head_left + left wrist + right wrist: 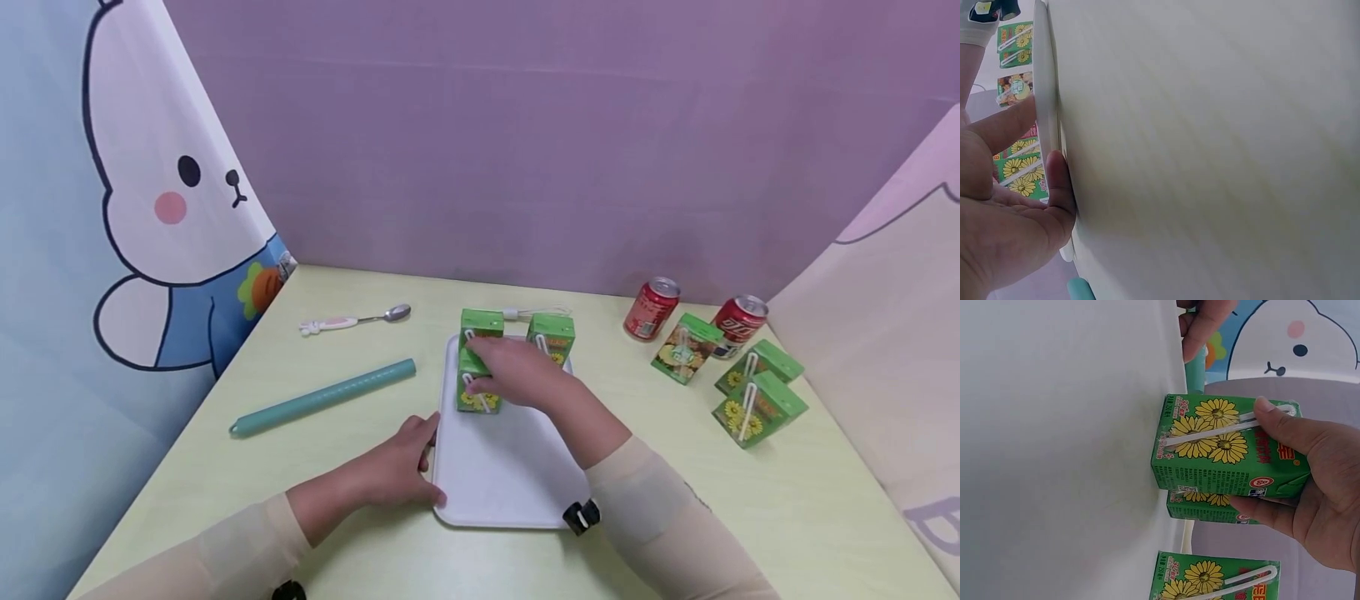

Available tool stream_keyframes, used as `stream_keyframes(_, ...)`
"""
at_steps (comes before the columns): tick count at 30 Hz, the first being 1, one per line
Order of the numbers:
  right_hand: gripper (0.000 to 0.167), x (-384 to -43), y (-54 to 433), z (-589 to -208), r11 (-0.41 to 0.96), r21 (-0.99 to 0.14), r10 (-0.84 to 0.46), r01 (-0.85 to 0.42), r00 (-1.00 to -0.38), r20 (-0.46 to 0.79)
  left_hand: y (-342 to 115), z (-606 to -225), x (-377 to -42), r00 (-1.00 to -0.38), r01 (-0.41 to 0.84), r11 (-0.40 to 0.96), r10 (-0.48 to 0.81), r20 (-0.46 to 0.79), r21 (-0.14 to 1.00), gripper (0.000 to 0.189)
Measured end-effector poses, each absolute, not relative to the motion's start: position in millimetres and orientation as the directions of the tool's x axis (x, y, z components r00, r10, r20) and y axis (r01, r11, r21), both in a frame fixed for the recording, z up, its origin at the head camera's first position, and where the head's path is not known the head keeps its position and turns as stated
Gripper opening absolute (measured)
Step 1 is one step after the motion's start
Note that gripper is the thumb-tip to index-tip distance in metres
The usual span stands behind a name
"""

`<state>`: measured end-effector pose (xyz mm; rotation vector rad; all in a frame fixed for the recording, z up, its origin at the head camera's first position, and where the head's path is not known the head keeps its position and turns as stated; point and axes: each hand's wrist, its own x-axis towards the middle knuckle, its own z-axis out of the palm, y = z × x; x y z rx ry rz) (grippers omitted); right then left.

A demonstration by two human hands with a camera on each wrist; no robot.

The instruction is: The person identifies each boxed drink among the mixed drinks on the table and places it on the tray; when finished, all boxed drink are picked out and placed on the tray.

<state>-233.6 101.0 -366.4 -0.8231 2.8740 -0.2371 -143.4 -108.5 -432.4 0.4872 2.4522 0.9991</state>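
My right hand (517, 371) grips a green juice carton (1210, 440) with a white straw and yellow flowers, thumb on its front face. The carton stands upright near the left edge of a white tray (502, 475). Directly behind it is another green carton (480, 321), partly hidden by the hand in the head view. A third carton (551, 333) stands at the tray's far right corner. At the tray's left rim, my left hand (397, 467) holds the edge, thumb toward the near corner and fingers farther along (1060, 187).
A teal stick (322, 398) and a spoon (352, 321) lie to the left. A white whisk-like utensil (517, 313) lies behind the tray. Two red cans (651, 310) and several green cartons (759, 408) stand on the right. A purple cloth backs the table.
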Motion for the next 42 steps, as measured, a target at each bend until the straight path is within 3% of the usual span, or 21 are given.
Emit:
stream_keyframes(9, 0.087, -233, 113, -364, 0.832, -0.33, -0.508, -0.446, -0.852, -0.127, -110, -434, -141, -0.841, 0.156, 0.667, 0.477, -0.256, 0.729, 0.113)
stream_keyframes(20, 0.084, -228, 192, -331, 0.845, -0.421, -0.368, -0.329, -0.93, -0.013, -110, -435, -141, -0.842, 0.144, 0.673, 0.468, -0.267, 0.725, 0.115)
stream_keyframes(27, 0.088, -232, 259, -318, 0.871, -0.437, -0.223, -0.225, -0.973, 0.056, -110, -435, -141, -0.843, 0.139, 0.678, 0.463, -0.272, 0.722, 0.115)
stream_keyframes(35, 0.103, -242, 326, -317, 0.925, -0.368, -0.083, -0.092, -0.996, 0.041, -109, -433, -140, -0.846, 0.136, 0.686, 0.456, -0.277, 0.715, 0.115)
stream_keyframes(42, 0.099, -253, 363, -331, 0.94, -0.339, -0.038, -0.033, -0.999, -0.007, -108, -434, -141, -0.846, 0.14, 0.695, 0.454, -0.28, 0.705, 0.115)
